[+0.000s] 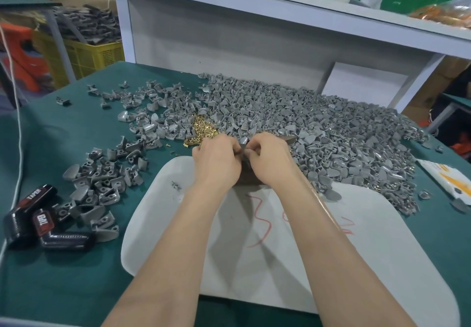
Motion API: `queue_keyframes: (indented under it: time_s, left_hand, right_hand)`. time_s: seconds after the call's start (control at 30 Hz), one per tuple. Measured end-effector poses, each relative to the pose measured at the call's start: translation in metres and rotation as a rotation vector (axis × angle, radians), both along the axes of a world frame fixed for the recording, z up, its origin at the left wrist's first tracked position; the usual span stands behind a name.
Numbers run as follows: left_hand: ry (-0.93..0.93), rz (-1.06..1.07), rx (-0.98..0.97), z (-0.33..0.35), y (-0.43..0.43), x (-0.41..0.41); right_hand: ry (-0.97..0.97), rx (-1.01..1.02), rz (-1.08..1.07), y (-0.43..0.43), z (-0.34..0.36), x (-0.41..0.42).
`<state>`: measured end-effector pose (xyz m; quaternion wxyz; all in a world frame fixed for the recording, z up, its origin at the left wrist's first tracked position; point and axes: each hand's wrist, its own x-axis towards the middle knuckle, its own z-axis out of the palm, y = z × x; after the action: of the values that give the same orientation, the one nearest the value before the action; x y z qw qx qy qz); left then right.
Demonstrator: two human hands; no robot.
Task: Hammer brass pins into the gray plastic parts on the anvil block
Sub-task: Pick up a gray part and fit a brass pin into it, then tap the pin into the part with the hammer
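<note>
2 bare hands meet over a dark block at the far edge of a white board on a green table. The left hand and right hand, fingers curled, together pinch 1 gray part just above the block. Brass pins lie piled just beyond the left hand. A heap of gray parts spreads to the right. Black cases lie near the table's left edge.
</note>
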<state>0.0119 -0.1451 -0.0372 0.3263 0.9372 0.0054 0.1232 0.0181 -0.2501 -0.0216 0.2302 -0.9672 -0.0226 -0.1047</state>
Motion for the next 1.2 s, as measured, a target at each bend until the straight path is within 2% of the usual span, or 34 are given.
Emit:
queue_keyframes:
  time_s: [0.27, 0.37, 0.47, 0.53, 0.6, 0.77, 0.87, 0.97, 1.1, 1.13, 1.2]
  left_hand:
    - [-0.004, -0.008, -0.023, 0.0, 0.003, -0.001]
    - [-0.001, -0.019, -0.031, 0.0, 0.003, -0.001]
    - [0.007, -0.017, -0.014, 0.001, 0.002, -0.001]
    - [0.002, -0.011, 0.004, 0.0, 0.001, -0.001]
    - [0.004, -0.01, 0.008, 0.0, 0.001, -0.002]
    - [0.021, -0.01, 0.001, 0.0, 0.001, -0.001]
    - [0.033, -0.004, -0.004, -0.001, 0.001, -0.001]
    - [0.039, -0.001, -0.003, 0.0, 0.002, 0.0]
    - [0.014, -0.004, -0.009, -0.001, 0.002, -0.001]
    - [0.009, -0.005, -0.015, -0.001, 0.002, -0.001]
    - [0.014, 0.003, -0.019, 0.0, 0.002, -0.001]
  right_hand:
    - [-0.019, 0.009, 0.018, -0.006, 0.004, -0.003]
    - [-0.055, 0.016, -0.143, -0.034, 0.006, -0.007]
    - [0.156, -0.163, -0.296, -0.06, 0.0, -0.015]
    - [0.275, -0.183, -0.292, -0.064, -0.004, -0.017]
    - [0.305, -0.169, -0.245, -0.064, -0.003, -0.016]
    - [0.185, 0.046, -0.201, -0.067, 0.01, -0.019]
    - [0.083, 0.063, -0.109, -0.067, 0.022, -0.029]
    - [-0.1, 0.034, -0.061, -0.063, 0.023, -0.042]
    - [-0.375, 0.099, -0.004, -0.051, 0.014, -0.065]
    - [-0.379, 0.074, 0.026, -0.049, 0.012, -0.068]
    - [-0.268, -0.029, 0.056, -0.046, 0.007, -0.072]
